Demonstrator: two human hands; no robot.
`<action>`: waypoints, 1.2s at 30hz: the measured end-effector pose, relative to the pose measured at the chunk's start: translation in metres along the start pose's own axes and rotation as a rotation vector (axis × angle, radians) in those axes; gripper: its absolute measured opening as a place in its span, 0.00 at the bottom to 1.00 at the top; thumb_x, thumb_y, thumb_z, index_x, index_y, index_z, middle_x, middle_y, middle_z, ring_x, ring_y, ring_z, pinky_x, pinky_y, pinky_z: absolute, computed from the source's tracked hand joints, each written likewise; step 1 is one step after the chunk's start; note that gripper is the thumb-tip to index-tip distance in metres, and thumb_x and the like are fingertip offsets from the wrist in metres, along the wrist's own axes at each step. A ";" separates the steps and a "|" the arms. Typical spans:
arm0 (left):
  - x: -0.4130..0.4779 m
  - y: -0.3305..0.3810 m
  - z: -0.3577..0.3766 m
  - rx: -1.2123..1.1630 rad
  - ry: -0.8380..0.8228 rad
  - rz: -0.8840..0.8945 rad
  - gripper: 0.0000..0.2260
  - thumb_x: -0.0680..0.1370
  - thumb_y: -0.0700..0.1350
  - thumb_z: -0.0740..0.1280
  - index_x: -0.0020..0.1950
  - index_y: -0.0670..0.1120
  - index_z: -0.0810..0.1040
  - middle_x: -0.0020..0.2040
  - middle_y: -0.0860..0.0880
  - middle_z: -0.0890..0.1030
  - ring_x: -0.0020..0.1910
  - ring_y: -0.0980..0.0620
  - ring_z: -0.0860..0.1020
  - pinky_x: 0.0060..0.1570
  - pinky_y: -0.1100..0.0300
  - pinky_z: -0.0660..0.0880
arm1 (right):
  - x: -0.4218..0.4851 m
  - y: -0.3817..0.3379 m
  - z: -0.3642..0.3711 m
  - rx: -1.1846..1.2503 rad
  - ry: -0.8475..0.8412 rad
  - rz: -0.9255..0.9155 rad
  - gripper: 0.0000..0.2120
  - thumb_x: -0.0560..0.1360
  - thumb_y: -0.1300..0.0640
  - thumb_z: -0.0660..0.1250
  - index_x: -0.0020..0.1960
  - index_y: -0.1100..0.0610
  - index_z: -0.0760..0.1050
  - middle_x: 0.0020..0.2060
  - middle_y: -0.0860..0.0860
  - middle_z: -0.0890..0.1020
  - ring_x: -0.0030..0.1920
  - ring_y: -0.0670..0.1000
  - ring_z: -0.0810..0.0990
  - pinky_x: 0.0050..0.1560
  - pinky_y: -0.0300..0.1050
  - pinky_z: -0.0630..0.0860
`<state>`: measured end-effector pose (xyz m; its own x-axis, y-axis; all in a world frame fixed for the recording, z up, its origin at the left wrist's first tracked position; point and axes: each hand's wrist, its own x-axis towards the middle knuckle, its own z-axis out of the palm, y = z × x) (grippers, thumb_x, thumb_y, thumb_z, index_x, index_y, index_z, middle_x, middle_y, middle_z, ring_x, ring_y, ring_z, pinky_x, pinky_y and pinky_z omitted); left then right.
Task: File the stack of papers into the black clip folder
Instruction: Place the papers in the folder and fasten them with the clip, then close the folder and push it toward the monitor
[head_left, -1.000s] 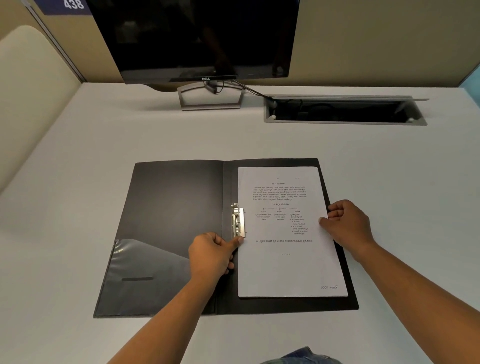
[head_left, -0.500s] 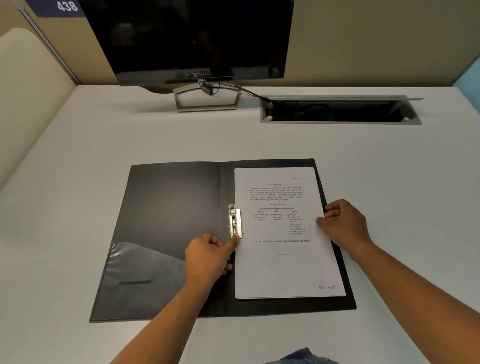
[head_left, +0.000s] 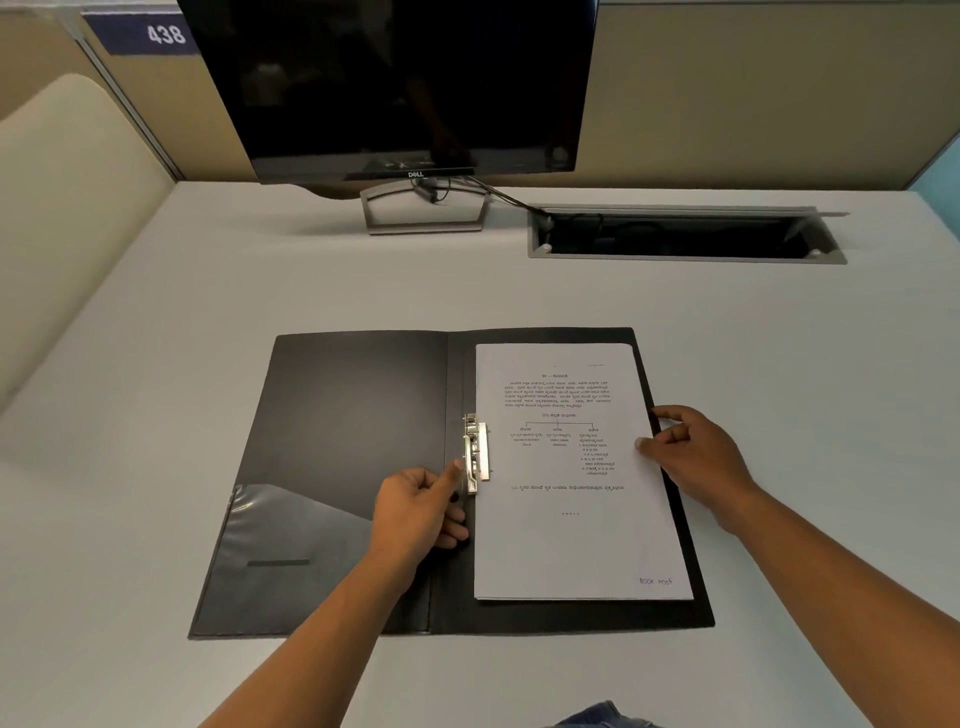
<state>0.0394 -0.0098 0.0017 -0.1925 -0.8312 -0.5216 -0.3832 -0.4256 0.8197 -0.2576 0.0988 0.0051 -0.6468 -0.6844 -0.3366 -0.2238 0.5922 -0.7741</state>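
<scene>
Black plastic, laid open flat on the pale worktop (head_left: 156, 415): that is our clip folder (head_left: 353, 415), its left cover with a clear pocket near the bottom, its right half carrying the stack of papers (head_left: 571, 540). We see the stack sitting squarely inside the right half, its left edge tucked against the metal clip (head_left: 477, 453) beside the spine, the printed text facing away from us.

Our left hand (head_left: 421, 512) is loosely curled just left of the clip, forefinger stretched towards the clip's lower end and thumb alongside; it grasps nothing that we can make out, though whether the fingertip actually touches the metal is hard to tell from this angle. We judge it is placed there to work the clip's lever. The clip's plate appears to lie over the margin of the top sheet, but whether it is pressed fully down we cannot say.

Our right hand (head_left: 691, 457) rests at the stack's right edge, fingers spread and bent, the tips on the top sheet and the outer fingers over the edge. It grips nothing; we take it to be steadying the sheets so they stay aligned against the clip while the other hand acts.

Behind stand a dark monitor (head_left: 395, 83) and an open cable tray (head_left: 685, 236), both well apart from the work
</scene>
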 end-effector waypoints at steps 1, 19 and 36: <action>0.000 0.002 -0.006 -0.039 -0.014 0.000 0.17 0.77 0.52 0.70 0.43 0.37 0.78 0.29 0.43 0.83 0.24 0.48 0.81 0.23 0.59 0.78 | -0.001 0.001 0.000 0.002 0.001 0.000 0.24 0.71 0.54 0.74 0.65 0.51 0.73 0.41 0.49 0.82 0.44 0.48 0.81 0.39 0.40 0.73; 0.015 0.003 -0.181 0.462 0.469 -0.028 0.24 0.71 0.59 0.73 0.54 0.40 0.81 0.53 0.40 0.83 0.53 0.38 0.79 0.56 0.42 0.76 | -0.003 -0.002 0.000 -0.066 -0.035 -0.022 0.26 0.72 0.56 0.75 0.67 0.54 0.69 0.46 0.52 0.80 0.47 0.52 0.80 0.46 0.45 0.75; -0.117 0.124 -0.042 0.050 -0.074 0.522 0.16 0.73 0.59 0.70 0.48 0.47 0.86 0.43 0.49 0.87 0.41 0.53 0.84 0.36 0.63 0.78 | -0.002 0.001 -0.007 -0.011 -0.051 -0.024 0.18 0.76 0.43 0.65 0.60 0.52 0.75 0.47 0.49 0.83 0.49 0.50 0.81 0.52 0.50 0.77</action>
<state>0.0521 0.0196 0.1747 -0.4318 -0.8997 -0.0636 -0.2614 0.0574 0.9635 -0.2620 0.1037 0.0086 -0.6031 -0.7193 -0.3449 -0.2469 0.5794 -0.7767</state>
